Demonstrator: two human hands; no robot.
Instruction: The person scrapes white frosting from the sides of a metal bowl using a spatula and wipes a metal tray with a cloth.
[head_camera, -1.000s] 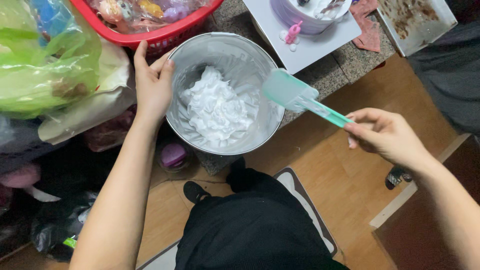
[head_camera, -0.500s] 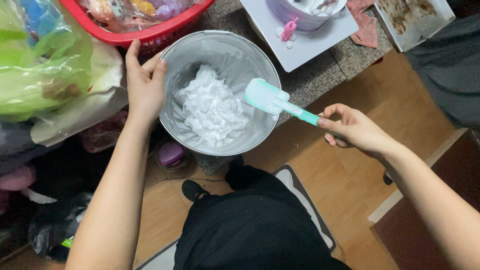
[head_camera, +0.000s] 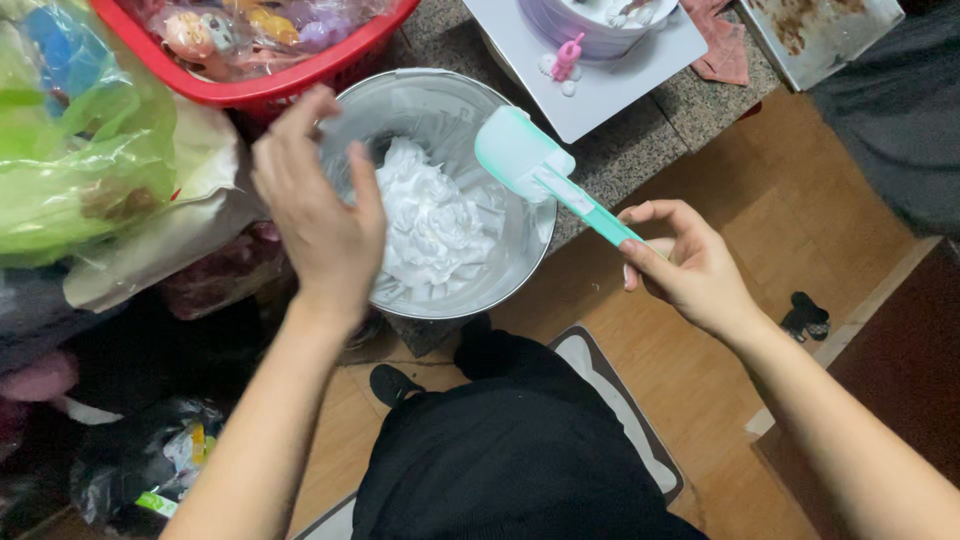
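A metal mixing bowl (head_camera: 500, 270) sits at the edge of a speckled stone counter (head_camera: 640, 120), with a mound of white whipped cream (head_camera: 430, 225) inside. My left hand (head_camera: 318, 215) hovers over the bowl's left rim, fingers apart, holding nothing. My right hand (head_camera: 685, 265) pinches the handle of a teal silicone spatula (head_camera: 540, 170). Its blade is smeared with cream and hangs above the bowl's right side.
A red basket (head_camera: 260, 60) of small toys stands behind the bowl. A white board (head_camera: 590, 70) carries a lilac cake with a pink topper. A dirty baking tray (head_camera: 820, 30) lies at the far right. Plastic bags (head_camera: 80, 170) crowd the left. Wooden floor and a mat (head_camera: 620, 400) lie below.
My left hand has let go of the bowl's rim and lifted above it. The spatula blade has moved left, further over the bowl.
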